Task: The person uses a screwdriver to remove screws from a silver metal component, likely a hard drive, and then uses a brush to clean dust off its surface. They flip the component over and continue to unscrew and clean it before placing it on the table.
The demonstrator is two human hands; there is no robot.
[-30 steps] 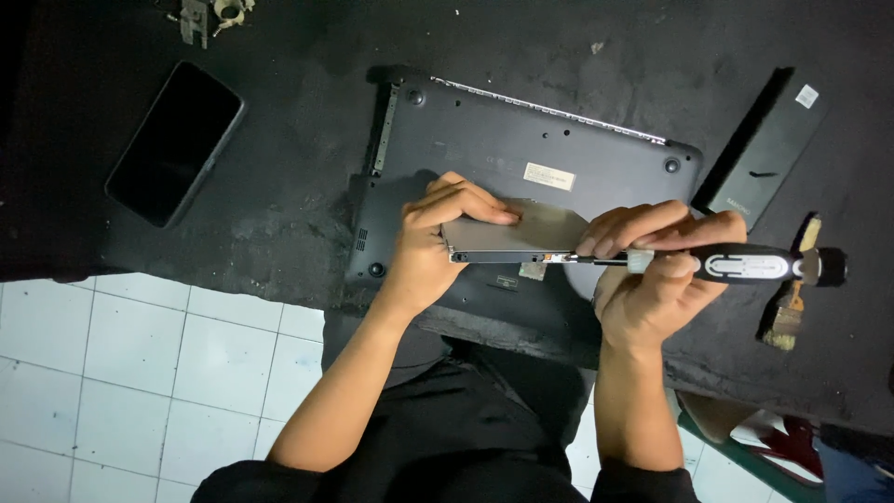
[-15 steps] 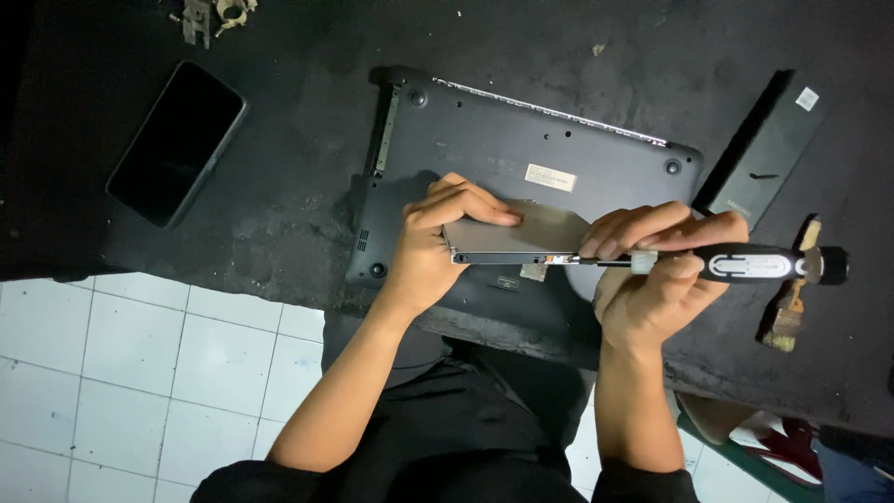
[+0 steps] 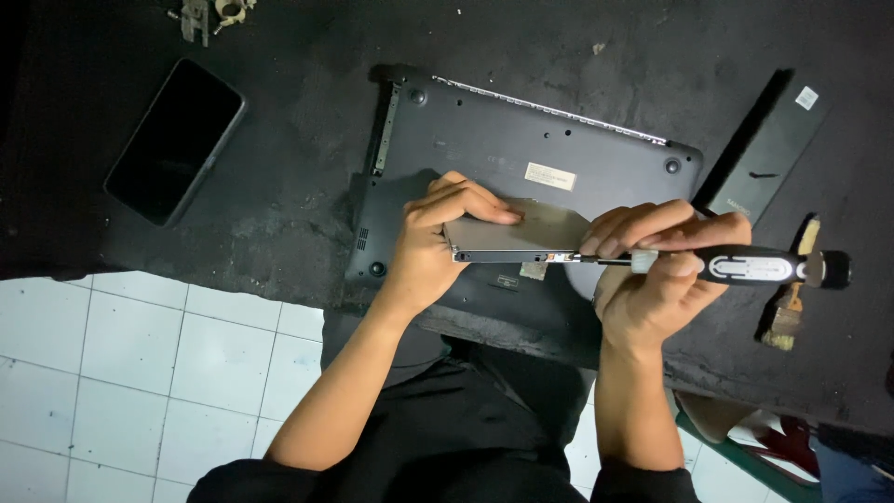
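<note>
- Nearest the camera: the person's dark-clothed lap and two bare forearms, reaching out over white floor tiles (image 3: 121, 363) to the edge of a dark, dusty work surface (image 3: 298, 242).
- Left hand (image 3: 433, 247) grips a flat, thin silver drive module (image 3: 517, 233) at its left end, fingers curled over the top face and thumb underneath; the module is held level, just above the laptop.
- Right hand (image 3: 656, 275) is closed round a screwdriver (image 3: 745, 268) with a black and grey handle, held sideways. Its thin shaft points left and the tip meets the module's right near edge.
- Beneath both hands lies a dark grey laptop (image 3: 540, 154), upside down, underside up, with a small pale label near the middle and round feet at the far corners.
- Just right of the screwdriver's butt end, a small brush (image 3: 792, 312) with a wooden handle lies on the surface.
- Farther right, a long black bar-shaped part (image 3: 773, 154) rests at an angle, well apart from the laptop.
- Far left, a black phone (image 3: 175, 140) lies screen up, tilted.
- At the far top-left edge, small metal bits (image 3: 209, 11), too small to identify.
</note>
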